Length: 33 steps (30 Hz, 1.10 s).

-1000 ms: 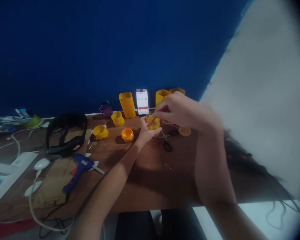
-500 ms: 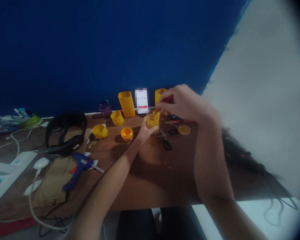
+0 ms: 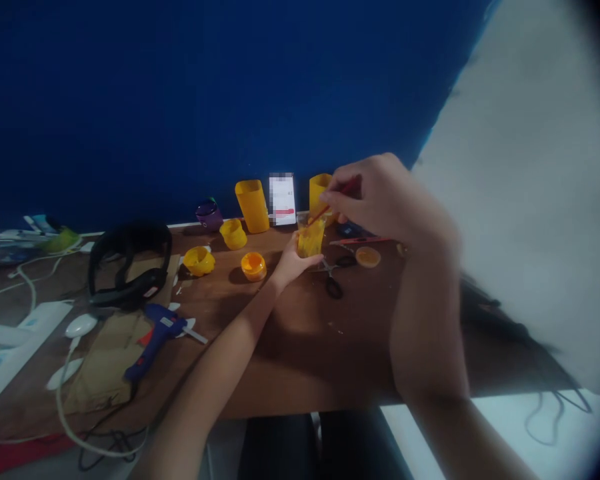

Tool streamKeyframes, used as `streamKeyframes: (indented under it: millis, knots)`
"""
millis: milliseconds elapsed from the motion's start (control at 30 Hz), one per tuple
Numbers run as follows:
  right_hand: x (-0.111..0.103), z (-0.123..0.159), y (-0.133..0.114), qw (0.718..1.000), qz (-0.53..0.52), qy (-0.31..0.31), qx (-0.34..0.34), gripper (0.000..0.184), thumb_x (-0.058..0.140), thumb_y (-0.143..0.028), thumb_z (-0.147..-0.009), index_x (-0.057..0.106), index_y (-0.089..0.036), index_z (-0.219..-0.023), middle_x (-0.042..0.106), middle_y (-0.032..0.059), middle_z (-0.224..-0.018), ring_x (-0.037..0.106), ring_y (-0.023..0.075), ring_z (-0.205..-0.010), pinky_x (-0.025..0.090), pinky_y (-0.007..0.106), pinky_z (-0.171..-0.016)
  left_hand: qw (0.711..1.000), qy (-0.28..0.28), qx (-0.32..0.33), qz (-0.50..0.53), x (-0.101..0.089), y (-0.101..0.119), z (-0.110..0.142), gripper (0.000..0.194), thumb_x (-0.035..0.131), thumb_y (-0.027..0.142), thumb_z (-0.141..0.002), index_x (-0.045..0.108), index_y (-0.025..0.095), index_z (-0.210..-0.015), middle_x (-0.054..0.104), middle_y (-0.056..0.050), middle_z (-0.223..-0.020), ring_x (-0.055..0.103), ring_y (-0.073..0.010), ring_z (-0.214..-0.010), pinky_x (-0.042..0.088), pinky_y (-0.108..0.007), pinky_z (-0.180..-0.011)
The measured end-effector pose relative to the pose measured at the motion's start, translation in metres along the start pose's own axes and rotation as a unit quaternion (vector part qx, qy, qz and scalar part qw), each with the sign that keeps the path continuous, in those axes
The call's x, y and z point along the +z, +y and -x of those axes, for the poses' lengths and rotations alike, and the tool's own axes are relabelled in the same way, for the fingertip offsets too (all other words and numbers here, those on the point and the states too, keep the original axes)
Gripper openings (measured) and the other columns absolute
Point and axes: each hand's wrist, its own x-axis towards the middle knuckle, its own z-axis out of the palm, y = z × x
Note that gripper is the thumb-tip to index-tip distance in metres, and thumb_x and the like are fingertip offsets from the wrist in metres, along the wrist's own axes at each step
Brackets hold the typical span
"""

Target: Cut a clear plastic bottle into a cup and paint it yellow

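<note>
Painting the inside of a small clear cup yellow, mid-stroke.

Left to right: black headphones [image 3: 130, 263], blue glue gun [image 3: 155, 337], open yellow paint pot [image 3: 253, 265] on the wooden tabletop [image 3: 300, 347]; left hand [image 3: 291, 261] clamped around the yellow-smeared cup [image 3: 311, 237], lifted off the tabletop; right hand [image 3: 375, 197] pinched shut on a red-handled brush [image 3: 330, 203], tip dipped into the cup; scissors [image 3: 334, 275] below. Next, probably: turning the cup to reach unpainted wall.

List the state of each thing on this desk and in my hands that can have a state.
Left hand: gripping the small cup.
Small cup: held upright, yellow inside.
Right hand: pinching the brush.
Brush: tilted, tip in the cup.
Paint pot: open.
Scissors: lying flat.
Phone: propped upright, screen lit.
</note>
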Motion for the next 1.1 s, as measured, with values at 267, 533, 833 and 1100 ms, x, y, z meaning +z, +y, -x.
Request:
streamKeyframes:
  millis: [267,533,833,1100]
  knots:
    - [0.008,-0.007,0.007,1.0,-0.005,-0.025,-0.002,0.022,0.057,-0.03,-0.09,0.071,-0.018,-0.079,0.063,0.0039,-0.065,0.046,0.0128,-0.059,0.033,0.03,-0.06,1.0,-0.007,0.0,-0.017,-0.002,0.0,0.0,0.068,0.086,0.031,-0.064,0.055,0.022,-0.124,0.063,-0.008,-0.125,0.061,-0.0247,-0.116,0.047,-0.044,-0.105]
    - [0.003,-0.004,0.008,1.0,0.02,0.012,0.006,0.021,0.055,-0.031,-0.09,0.069,-0.02,-0.078,0.062,0.0038,-0.066,0.046,0.0146,-0.059,0.033,0.031,-0.059,1.0,-0.008,-0.016,0.002,-0.001,-0.001,-0.001,0.071,0.086,0.03,-0.063,0.053,0.022,-0.125,0.064,-0.007,-0.124,0.062,-0.0241,-0.115,0.048,-0.043,-0.103]
    - [0.0,0.0,0.001,1.0,0.022,0.005,-0.008,0.023,0.052,-0.029,-0.091,0.071,-0.018,-0.084,0.065,0.0049,-0.072,0.05,0.0136,-0.062,0.033,0.028,-0.061,1.0,-0.001,-0.028,0.002,-0.001,0.002,0.002,0.07,0.086,0.031,-0.062,0.055,0.021,-0.124,0.065,-0.009,-0.123,0.062,-0.0237,-0.113,0.047,-0.042,-0.103]
    - [0.008,-0.009,0.008,0.998,-0.023,-0.059,0.029,0.024,0.053,-0.029,-0.09,0.065,-0.017,-0.072,0.062,0.003,-0.067,0.046,0.0122,-0.06,0.031,0.027,-0.061,0.999,0.012,-0.041,-0.009,-0.001,0.006,0.004,0.068,0.086,0.028,-0.062,0.055,0.022,-0.122,0.065,-0.008,-0.121,0.063,-0.0241,-0.111,0.048,-0.045,-0.103]
